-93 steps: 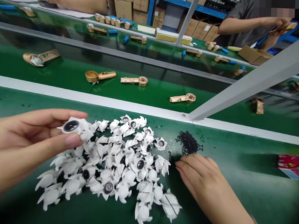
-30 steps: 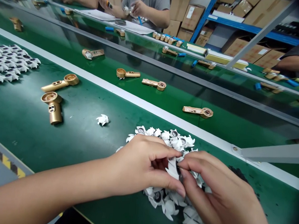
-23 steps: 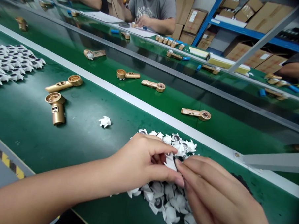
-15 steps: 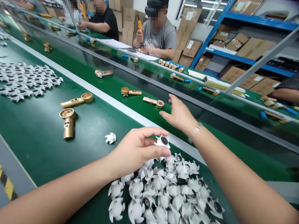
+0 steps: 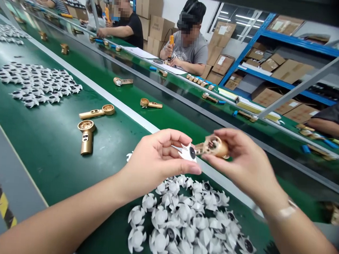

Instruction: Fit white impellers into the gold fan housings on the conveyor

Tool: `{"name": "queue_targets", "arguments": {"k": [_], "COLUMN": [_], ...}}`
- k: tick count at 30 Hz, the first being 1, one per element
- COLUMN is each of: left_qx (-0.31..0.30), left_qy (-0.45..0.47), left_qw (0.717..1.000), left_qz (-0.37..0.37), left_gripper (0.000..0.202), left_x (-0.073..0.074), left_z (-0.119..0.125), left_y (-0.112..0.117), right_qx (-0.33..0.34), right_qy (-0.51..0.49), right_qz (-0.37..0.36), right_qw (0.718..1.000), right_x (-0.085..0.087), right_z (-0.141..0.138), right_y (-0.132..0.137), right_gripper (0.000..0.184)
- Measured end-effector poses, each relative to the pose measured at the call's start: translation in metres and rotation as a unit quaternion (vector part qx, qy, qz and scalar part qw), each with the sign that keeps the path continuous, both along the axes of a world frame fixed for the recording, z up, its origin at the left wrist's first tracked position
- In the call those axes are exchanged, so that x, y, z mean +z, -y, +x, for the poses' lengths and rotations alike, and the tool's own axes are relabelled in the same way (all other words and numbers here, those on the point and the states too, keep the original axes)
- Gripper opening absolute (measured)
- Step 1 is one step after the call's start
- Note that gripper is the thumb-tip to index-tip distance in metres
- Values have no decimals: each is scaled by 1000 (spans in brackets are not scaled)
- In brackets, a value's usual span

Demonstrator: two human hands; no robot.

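My left hand (image 5: 156, 160) pinches a white fan blade (image 5: 188, 152) with a dark hub, held above the green bench. My right hand (image 5: 241, 164) grips a gold fan body (image 5: 213, 146) by its round head, motor side facing the blade. The two parts are almost touching in mid-air. Below my hands lies a heap of several white fan blades (image 5: 188, 221).
Two gold fan housings (image 5: 86, 136) (image 5: 98, 112) lie on the bench at left. Another spread of white blades (image 5: 39, 84) sits further left. The green conveyor (image 5: 170, 115) carries a gold part (image 5: 150, 103). Other people work across the line. A grey frame bar (image 5: 300, 87) slants at right.
My right hand reached to the conveyor, took a gold fan body and brought it back beside the blade in my left hand. The view tilted up.
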State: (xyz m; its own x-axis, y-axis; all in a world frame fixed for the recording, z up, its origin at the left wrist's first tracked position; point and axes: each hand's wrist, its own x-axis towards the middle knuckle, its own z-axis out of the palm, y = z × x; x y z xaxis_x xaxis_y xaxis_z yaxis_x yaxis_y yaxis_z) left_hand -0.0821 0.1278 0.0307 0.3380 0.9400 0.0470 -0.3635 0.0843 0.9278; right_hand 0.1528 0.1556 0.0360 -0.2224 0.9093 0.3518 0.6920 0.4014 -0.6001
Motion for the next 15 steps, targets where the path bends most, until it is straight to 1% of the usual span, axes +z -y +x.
{"name": "queue_targets", "arguments": {"k": [2,4,6,9,12,15], "left_qx": [-17,-24,-11,21,34,37], "left_qy": [-2,-25,-50,-66,-72,-77], "left_qw": [1000,998,996,990,981,978], "left_qz": [26,46,70,123,177,188], "left_gripper": [40,41,41,42,47,48], "left_x": [-4,-8,-11,-11,-11,-11], "left_z": [3,7,10,13,11,10], "left_y": [5,9,12,14,15,15], "right_qx": [17,24,24,27,38,56], "right_qy": [-53,-30,24,89,118,134], "right_qz": [-21,0,47,98,128,151], "right_qw": [998,999,998,991,984,978], "right_x": [9,14,18,22,25,28], "right_z": [0,-5,-11,-17,-19,-19], "right_y": [38,65,79,85,84,83], "right_gripper": [49,47,42,36,36,36]}}
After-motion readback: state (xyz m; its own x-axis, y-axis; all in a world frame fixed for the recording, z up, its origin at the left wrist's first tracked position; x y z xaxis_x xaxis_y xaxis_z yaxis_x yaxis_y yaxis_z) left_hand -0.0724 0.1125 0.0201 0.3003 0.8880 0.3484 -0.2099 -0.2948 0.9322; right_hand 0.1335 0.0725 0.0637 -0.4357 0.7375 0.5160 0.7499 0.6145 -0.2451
